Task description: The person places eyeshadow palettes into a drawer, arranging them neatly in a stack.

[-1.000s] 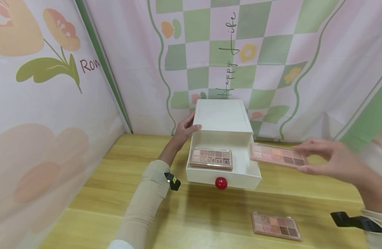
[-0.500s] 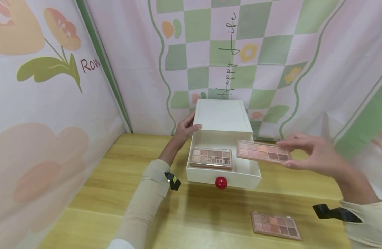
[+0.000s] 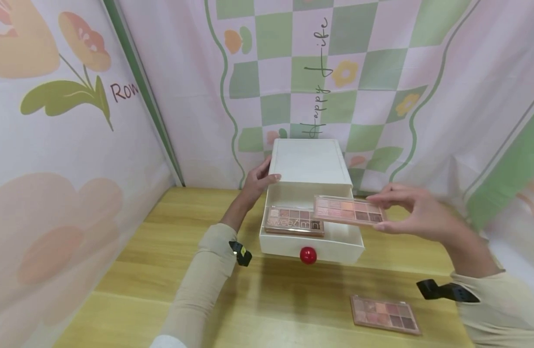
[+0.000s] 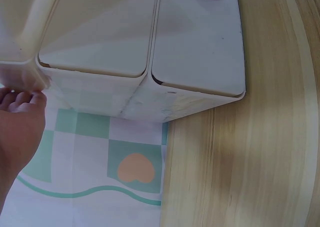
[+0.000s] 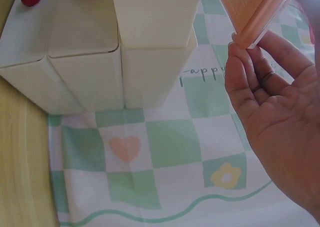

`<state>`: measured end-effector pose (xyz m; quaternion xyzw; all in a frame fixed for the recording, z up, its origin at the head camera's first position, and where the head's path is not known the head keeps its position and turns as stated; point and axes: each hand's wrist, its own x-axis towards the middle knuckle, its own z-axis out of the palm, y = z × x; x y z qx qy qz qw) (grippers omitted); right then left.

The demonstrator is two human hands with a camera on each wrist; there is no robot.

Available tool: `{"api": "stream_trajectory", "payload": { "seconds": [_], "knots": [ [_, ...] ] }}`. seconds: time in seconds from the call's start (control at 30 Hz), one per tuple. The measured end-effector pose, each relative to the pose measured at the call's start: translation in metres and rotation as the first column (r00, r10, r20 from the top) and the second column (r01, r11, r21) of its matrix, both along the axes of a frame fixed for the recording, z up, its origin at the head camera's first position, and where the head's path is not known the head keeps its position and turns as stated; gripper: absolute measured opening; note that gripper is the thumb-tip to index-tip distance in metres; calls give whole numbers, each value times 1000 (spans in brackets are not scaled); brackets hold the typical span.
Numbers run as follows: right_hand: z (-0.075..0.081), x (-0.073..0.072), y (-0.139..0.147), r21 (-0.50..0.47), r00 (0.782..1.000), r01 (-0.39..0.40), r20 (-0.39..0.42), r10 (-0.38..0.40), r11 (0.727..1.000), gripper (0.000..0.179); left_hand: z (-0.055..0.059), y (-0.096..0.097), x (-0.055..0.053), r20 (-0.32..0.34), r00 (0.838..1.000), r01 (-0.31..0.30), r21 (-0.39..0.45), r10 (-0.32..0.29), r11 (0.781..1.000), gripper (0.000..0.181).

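Note:
A white drawer unit (image 3: 310, 159) stands at the back of the table, its top drawer (image 3: 286, 245) with a red round knob (image 3: 308, 255) pulled out. Inside lies an eyeshadow palette (image 3: 288, 222) with a clear lid. My left hand (image 3: 255, 184) grips the unit's left front edge, thumb at the top corner; in the left wrist view its bent fingers touch the unit's side. My right hand (image 3: 412, 210) pinches a second eyeshadow palette (image 3: 347, 210) by its right end, above the drawer's right part. A third eyeshadow palette (image 3: 385, 314) lies on the table at front right.
Lower drawers (image 4: 197, 42) of the unit are shut in the wrist views. A checkered curtain (image 3: 310, 72) hangs right behind the unit, and a flowered curtain (image 3: 75, 193) on the left. The wooden table (image 3: 162, 251) extends in front and to both sides.
My right hand has moved left with the held palette, from beside the drawer's right wall to over its inside. The left hand, the unit and the other palettes stay put.

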<state>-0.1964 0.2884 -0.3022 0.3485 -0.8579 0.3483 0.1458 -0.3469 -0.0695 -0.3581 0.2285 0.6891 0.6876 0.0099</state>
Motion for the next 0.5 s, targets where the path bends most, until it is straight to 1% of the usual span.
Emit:
{"api": "stream_trajectory", "payload": {
  "seconds": [0.07, 0.13, 0.33, 0.5],
  "knots": [
    [-1, -3, -4, -21, 1000, -27, 7, 27, 999, 54, 0, 0, 0, 4, 1000, 1, -1, -1, 1000, 79],
    [-1, -5, -8, -36, 999, -45, -3, 45, 998, 53, 0, 0, 1, 8, 1000, 2, -2, -2, 1000, 79],
    [-4, -12, -21, -52, 999, -48, -24, 46, 998, 52, 0, -1, 1, 18, 1000, 1, -2, -1, 1000, 79],
    [-5, -17, -31, -64, 998, -65, -32, 63, 996, 49, 1, -1, 1, 20, 1000, 6, -2, -6, 1000, 80]
  ]
}}
